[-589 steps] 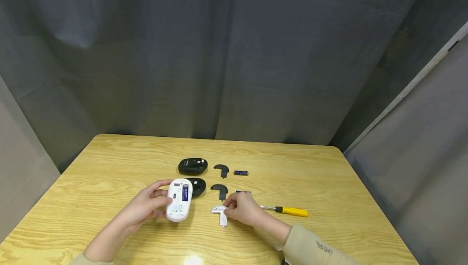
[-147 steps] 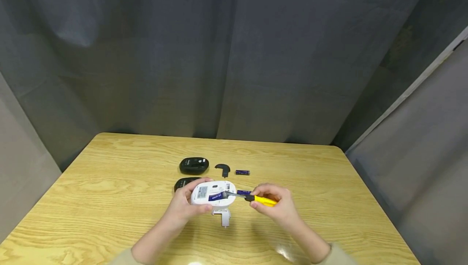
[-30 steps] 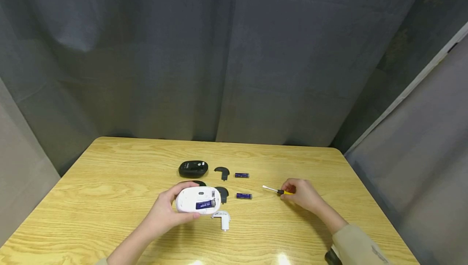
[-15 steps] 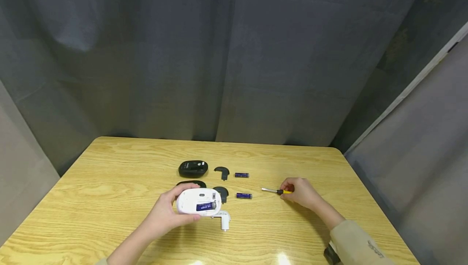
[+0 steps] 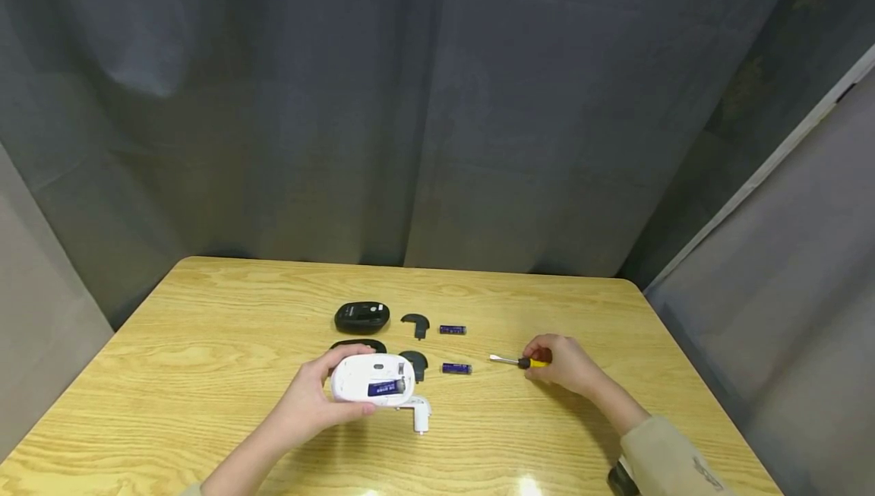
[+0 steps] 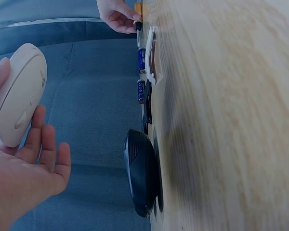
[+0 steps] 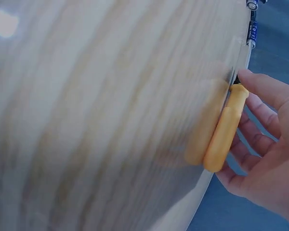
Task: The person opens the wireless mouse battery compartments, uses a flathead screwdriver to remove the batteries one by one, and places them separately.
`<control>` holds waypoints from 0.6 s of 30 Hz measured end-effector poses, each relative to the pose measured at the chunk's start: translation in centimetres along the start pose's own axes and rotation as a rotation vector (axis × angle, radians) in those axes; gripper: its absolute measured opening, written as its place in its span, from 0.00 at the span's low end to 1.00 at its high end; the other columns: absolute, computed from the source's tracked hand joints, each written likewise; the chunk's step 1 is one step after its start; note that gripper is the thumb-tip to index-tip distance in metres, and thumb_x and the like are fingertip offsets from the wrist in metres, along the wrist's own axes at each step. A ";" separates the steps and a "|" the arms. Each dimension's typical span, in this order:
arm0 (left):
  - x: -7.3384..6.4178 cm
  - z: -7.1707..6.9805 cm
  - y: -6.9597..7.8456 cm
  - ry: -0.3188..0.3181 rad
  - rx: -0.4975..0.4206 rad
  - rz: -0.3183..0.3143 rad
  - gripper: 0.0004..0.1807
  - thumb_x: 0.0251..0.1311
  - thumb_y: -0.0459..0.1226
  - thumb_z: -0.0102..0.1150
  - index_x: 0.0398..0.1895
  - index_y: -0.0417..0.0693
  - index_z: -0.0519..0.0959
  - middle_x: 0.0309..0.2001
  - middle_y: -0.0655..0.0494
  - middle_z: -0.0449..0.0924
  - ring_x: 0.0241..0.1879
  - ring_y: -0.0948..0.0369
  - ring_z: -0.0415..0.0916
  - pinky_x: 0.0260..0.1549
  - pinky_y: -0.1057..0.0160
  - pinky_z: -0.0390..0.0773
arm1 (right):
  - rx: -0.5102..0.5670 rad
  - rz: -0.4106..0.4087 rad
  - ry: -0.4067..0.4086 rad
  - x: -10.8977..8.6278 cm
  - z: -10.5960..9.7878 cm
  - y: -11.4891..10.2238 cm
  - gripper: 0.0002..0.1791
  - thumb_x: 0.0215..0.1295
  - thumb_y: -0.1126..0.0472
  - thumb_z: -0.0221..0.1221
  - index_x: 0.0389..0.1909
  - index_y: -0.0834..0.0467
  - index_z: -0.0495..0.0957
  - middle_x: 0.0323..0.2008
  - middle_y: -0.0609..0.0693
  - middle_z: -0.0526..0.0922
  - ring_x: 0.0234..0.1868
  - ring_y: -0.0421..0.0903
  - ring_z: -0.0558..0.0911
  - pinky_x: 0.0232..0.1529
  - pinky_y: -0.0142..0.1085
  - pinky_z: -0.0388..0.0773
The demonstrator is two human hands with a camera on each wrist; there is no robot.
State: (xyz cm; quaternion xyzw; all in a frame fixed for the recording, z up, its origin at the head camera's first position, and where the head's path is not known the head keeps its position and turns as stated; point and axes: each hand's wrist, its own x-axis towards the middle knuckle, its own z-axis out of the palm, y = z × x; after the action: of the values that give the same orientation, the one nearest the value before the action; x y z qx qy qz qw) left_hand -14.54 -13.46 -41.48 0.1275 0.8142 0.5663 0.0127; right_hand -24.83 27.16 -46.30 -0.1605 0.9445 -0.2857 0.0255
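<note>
My left hand [image 5: 307, 401] grips a white computer mouse [image 5: 354, 377] above the table, its underside turned up. A blue battery [image 5: 386, 387] sits slightly askew in the mouse's uncovered compartment. The left wrist view shows the same mouse [image 6: 20, 94] edge-on, held between thumb and fingers. Over to the right, my right hand [image 5: 560, 363] pinches a flat-bladed screwdriver [image 5: 506, 360] near the front of its yellow handle [image 7: 227, 127]. The screwdriver lies on or just over the tabletop, its blade pointing left. A white battery cover [image 5: 421, 416] lies below the mouse, partly hidden by it.
A black mouse [image 5: 362, 317] lies upturned at the back; another black mouse [image 5: 358, 345] is mostly hidden behind my left hand. Two black covers [image 5: 418, 324] and two loose blue batteries [image 5: 453, 330] lie to their right on the wooden table [image 5: 239, 329].
Several seconds ago the screwdriver's tip was at the battery in the white mouse; since then my right hand has carried it right to the table. The last second shows almost no movement.
</note>
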 end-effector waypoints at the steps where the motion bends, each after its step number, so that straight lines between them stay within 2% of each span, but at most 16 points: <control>1: 0.0 0.0 0.0 -0.001 -0.001 -0.002 0.38 0.33 0.42 0.79 0.54 0.65 0.74 0.51 0.64 0.79 0.55 0.55 0.70 0.52 0.52 0.65 | -0.001 0.002 0.000 -0.1 -0.1 -0.1 0.13 0.46 0.63 0.72 0.33 0.56 0.81 0.32 0.46 0.80 0.33 0.42 0.76 0.33 0.32 0.72; 7: 0.0 0.0 0.1 0.001 0.000 -0.002 0.38 0.32 0.44 0.80 0.53 0.66 0.74 0.51 0.64 0.79 0.54 0.55 0.70 0.52 0.52 0.65 | -0.007 -0.046 0.010 -0.7 -1.0 -1.1 0.15 0.48 0.62 0.71 0.38 0.57 0.80 0.36 0.48 0.82 0.36 0.46 0.78 0.37 0.37 0.77; 11: 0.1 0.0 0.2 0.003 0.003 -0.004 0.37 0.32 0.44 0.79 0.53 0.67 0.74 0.50 0.65 0.79 0.55 0.56 0.70 0.53 0.52 0.65 | -0.003 -0.081 0.015 -1.1 -1.9 -2.0 0.17 0.51 0.61 0.69 0.42 0.59 0.80 0.40 0.52 0.82 0.41 0.51 0.78 0.41 0.44 0.77; 15: 0.1 0.0 0.3 0.006 0.001 -0.012 0.38 0.33 0.43 0.79 0.54 0.65 0.74 0.50 0.64 0.79 0.54 0.56 0.70 0.53 0.52 0.65 | -0.006 -0.102 0.030 -1.4 -2.9 -3.1 0.17 0.52 0.59 0.69 0.43 0.57 0.80 0.42 0.54 0.82 0.44 0.55 0.78 0.43 0.48 0.77; 18: 0.2 0.1 0.3 0.014 0.010 -0.018 0.38 0.33 0.43 0.79 0.55 0.62 0.74 0.50 0.65 0.79 0.54 0.56 0.70 0.52 0.53 0.65 | -0.018 -0.119 0.053 -1.7 -3.5 -4.1 0.16 0.52 0.58 0.69 0.42 0.53 0.80 0.42 0.51 0.82 0.44 0.54 0.77 0.43 0.48 0.75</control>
State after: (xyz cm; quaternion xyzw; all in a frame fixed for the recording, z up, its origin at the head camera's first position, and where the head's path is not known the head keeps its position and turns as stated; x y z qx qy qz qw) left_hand -14.65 -13.27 -41.25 0.1162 0.8181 0.5631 0.0117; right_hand -22.54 26.33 -41.20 -0.2089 0.9362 -0.2821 -0.0179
